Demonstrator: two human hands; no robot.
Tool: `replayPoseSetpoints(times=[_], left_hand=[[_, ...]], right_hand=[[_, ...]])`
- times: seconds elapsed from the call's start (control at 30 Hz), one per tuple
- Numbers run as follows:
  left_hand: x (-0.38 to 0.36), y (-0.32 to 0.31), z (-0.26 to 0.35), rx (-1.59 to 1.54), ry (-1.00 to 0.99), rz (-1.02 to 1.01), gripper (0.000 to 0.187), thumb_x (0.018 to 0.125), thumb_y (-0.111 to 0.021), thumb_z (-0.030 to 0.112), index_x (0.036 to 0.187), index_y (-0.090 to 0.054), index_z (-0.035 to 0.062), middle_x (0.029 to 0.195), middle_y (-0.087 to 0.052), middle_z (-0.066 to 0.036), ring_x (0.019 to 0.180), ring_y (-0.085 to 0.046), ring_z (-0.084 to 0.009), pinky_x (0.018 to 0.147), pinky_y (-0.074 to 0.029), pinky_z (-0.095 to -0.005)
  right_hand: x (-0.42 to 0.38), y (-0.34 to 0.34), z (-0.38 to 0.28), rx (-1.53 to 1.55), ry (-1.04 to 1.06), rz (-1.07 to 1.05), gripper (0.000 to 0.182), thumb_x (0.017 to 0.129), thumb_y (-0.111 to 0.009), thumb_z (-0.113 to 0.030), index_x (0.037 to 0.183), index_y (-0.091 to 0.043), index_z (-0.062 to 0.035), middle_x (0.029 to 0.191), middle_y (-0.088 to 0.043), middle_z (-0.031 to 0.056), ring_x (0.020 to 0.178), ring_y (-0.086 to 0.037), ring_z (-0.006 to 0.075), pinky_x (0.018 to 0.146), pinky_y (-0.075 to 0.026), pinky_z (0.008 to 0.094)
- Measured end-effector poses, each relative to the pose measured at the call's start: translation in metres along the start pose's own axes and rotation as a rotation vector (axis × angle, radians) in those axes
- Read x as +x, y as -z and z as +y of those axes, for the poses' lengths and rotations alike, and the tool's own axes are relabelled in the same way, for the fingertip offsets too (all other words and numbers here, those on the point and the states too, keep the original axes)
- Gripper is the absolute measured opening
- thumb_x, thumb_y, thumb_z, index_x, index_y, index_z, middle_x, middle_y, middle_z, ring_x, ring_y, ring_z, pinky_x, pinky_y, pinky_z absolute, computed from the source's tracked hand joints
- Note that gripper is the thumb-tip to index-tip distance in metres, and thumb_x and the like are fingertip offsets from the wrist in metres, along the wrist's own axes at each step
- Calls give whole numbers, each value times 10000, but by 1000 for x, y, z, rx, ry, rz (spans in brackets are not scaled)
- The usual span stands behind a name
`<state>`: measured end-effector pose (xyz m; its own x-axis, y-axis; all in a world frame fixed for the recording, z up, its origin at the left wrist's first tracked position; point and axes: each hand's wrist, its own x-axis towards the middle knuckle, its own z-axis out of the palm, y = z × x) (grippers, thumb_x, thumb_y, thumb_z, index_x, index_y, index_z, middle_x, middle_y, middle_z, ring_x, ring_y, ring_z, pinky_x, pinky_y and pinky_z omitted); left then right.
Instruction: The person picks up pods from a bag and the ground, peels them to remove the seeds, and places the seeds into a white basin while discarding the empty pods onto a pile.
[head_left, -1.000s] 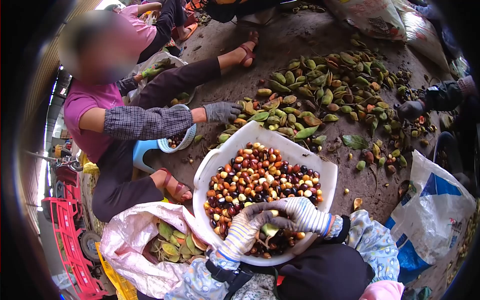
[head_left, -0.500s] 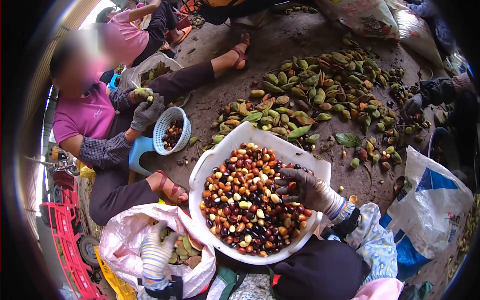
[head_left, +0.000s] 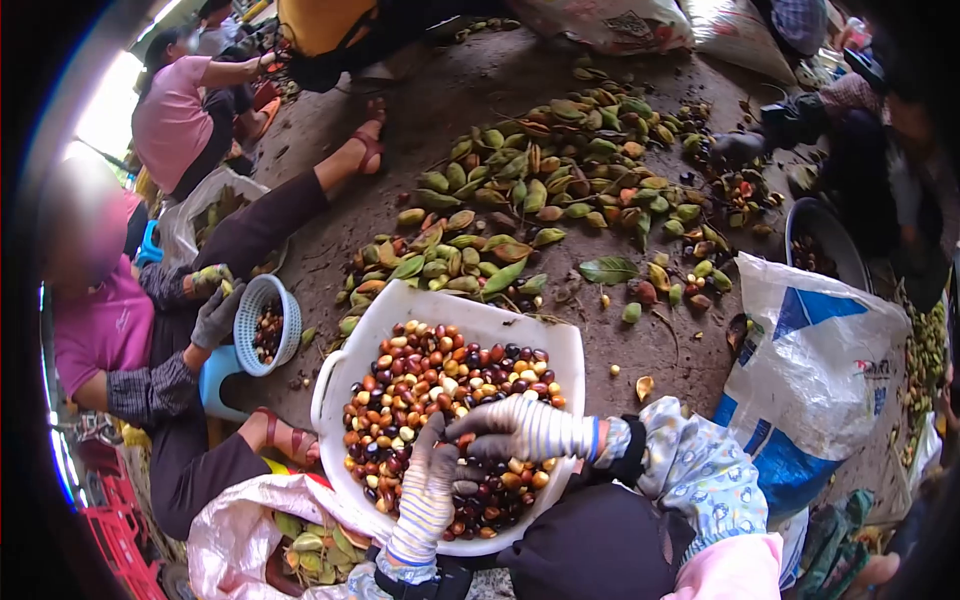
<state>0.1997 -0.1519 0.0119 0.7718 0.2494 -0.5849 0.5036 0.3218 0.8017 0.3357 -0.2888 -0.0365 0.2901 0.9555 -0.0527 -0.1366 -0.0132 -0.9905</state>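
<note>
My left hand (head_left: 426, 492) and my right hand (head_left: 517, 428), both in striped gloves with dark grey finger coating, meet above a white plastic tub (head_left: 345, 320). The tub holds a heap of glossy seeds (head_left: 405, 365) in brown, orange, cream and near-black. My right fingers point left and come up against the left fingertips. Both hands look closed, but whatever may be between the fingers is hidden. Left of the tub lies an open pinkish-white sack (head_left: 235, 530) with green split pods (head_left: 318, 550) inside.
Beyond the tub, green pods (head_left: 540, 190) are piled on the floor. At left a seated co-worker in grey gloves has a light-blue basket (head_left: 290, 340). A blue-and-white sack (head_left: 815, 370) and a grey basin (head_left: 850, 262) stand right. Another person's gloved hand (head_left: 738, 148) is by the pile.
My left hand has left the sack and moved over the tub. My right hand has come in to meet it, its spread fingers now closed. The view has shifted right.
</note>
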Motion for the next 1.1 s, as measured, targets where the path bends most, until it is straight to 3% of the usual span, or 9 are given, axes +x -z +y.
replayPoseSetpoints(times=[0.17,0.27,0.37,0.47,0.53,0.67,0.73,0.87,1.1], left_hand=[[-2,1,-8,-131,-2,77,508,892,-579,284,1255,-418,-32,928,-584,-91,707,-590,-134,574,-494,-230],[-22,15,20,40,104,188,328,866,-581,158,1125,-530,-37,780,-591,-66,586,-564,-120,506,-456,-213],[-61,69,42,381,56,300,337,822,-613,91,1139,-550,-6,799,-610,-86,675,-594,-143,628,-496,-258],[-108,152,50,1389,-195,334,257,752,-605,93,980,-618,-23,871,-648,-162,773,-633,-253,709,-502,-347],[-131,194,51,1419,119,414,334,718,-655,105,1018,-606,-32,918,-649,-189,828,-637,-293,753,-496,-370],[-124,168,47,1228,-83,606,356,754,-634,62,1085,-573,-54,964,-637,-199,888,-625,-276,808,-481,-347],[-101,116,51,1108,-262,445,352,788,-593,27,1126,-542,-55,973,-628,-176,904,-609,-218,790,-483,-327],[-51,38,44,754,-145,168,434,788,-659,60,1194,-516,7,823,-630,-92,755,-617,-158,706,-507,-286],[2,-43,28,705,-230,-96,814,776,-713,211,1402,-213,67,992,-615,-197,804,-657,-244,691,-521,-345]], right_hand=[[2,-12,-11,-110,138,-81,500,820,-655,-237,1269,-467,-123,915,-637,112,854,-627,238,738,-481,346],[-11,17,-13,133,-96,290,491,804,-670,-136,1251,-483,-54,917,-639,90,792,-605,145,676,-496,291],[-38,82,57,-151,-69,897,374,728,-680,-29,1092,-599,-45,838,-627,82,773,-610,156,680,-517,292],[-77,128,66,-859,-640,879,462,726,-666,-57,1170,-549,-111,1125,-535,168,980,-568,317,840,-474,380],[-87,144,84,-943,-703,893,489,700,-682,-96,1168,-552,-143,1174,-495,179,1038,-523,368,893,-440,407],[-89,165,119,-1090,-803,834,417,698,-667,-103,1103,-575,-137,1182,-503,179,1048,-518,360,871,-446,403],[-87,160,122,-953,-505,1005,259,779,-663,-188,1002,-591,-77,948,-620,138,811,-591,321,699,-479,391],[-68,119,73,237,-250,728,284,927,-524,-331,992,-579,-60,756,-597,-2,555,-499,43,503,-421,200],[-39,29,5,328,-81,207,332,951,-469,-332,1081,-547,-37,883,-589,5,770,-541,73,682,-458,232]])
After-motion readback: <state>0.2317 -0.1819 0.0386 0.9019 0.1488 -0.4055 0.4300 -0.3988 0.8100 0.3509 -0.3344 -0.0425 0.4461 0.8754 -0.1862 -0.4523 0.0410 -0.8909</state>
